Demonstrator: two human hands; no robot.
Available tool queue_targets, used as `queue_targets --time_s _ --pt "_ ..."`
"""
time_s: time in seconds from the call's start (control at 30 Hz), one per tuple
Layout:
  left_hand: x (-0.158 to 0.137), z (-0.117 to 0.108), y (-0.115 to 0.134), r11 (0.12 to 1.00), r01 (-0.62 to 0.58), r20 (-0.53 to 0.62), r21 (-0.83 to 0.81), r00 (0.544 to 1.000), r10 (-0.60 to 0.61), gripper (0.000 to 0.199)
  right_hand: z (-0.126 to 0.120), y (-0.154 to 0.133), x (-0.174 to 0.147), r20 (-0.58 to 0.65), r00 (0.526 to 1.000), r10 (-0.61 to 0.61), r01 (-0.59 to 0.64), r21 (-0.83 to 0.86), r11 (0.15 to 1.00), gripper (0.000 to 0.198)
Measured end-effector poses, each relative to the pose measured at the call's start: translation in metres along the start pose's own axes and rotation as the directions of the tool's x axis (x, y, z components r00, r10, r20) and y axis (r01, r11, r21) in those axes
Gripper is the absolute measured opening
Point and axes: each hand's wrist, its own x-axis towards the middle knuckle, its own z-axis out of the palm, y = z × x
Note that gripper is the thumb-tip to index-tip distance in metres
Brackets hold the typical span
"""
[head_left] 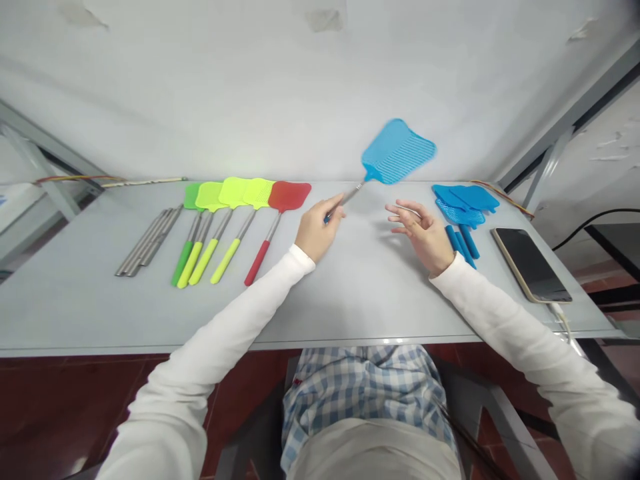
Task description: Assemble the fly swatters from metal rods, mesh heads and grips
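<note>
A blue fly swatter point(399, 152) is held up at a slant, its broad head raised past the far edge of the desk point(360, 300) and in front of the white wall point(250, 87). Its thin metal shaft runs down into the left hand point(320, 229), whose thumb and fingers close around the lower end, above the middle of the desk. A bit of blue shows at the fingers, but the hand covers most of that end, so I cannot fairly say whether a sleeve is fitted there. The right hand point(423, 233) is raised to the right of it, well apart from the swatter, fingers loosely spread and the grip wide.

Just beyond the right hand, towards the far right corner of the desk, blue swatter heads point(470, 198) lie overlapping, with blue handles point(461, 243) just in front of them. A phone point(533, 265) lies face up along the right edge, a white cable point(563, 317) at its near end.

Left of the left hand, a red swatter point(290, 195) lies with its head towards the far edge; next come three yellow swatters point(233, 192) and a green swatter point(183, 262), heads overlapping. Metal tubes point(150, 241) lie side by side nearest the left edge.
</note>
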Motion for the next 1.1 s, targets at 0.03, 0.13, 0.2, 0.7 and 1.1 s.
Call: queue_targets --time_s 0.03,0.13,0.2,0.7,1.1 --pt "0.0 -0.001 -0.003 0.993 0.096 0.009 -0.074 0.995 -0.095 0.042 -0.003 0.002 0.002 -0.013 1.0 0.007 -0.008 -0.015 1.0 0.044" --pt "-0.006 -0.008 -0.017 0.931 0.306 0.05 -0.199 0.952 -0.303 0.05 -0.011 0.009 0.006 -0.099 0.994 0.04 -0.041 -0.011 0.999 0.033" --pt "-0.015 -0.014 -0.027 0.912 0.36 0.066 -0.199 0.933 -0.354 0.054 -0.013 0.011 0.008 -0.145 0.988 0.061 -0.061 0.002 0.998 0.025" --pt "-0.049 -0.043 -0.015 0.736 0.28 0.191 0.617 0.854 -0.485 0.06 -0.019 0.016 0.013 -0.183 0.972 0.144 -0.154 -0.041 0.987 0.011" --pt "-0.043 -0.124 -0.051 0.561 0.285 0.135 0.777 0.795 -0.592 0.063 -0.018 0.019 0.014 -0.131 0.982 0.133 -0.158 -0.203 0.966 0.007"
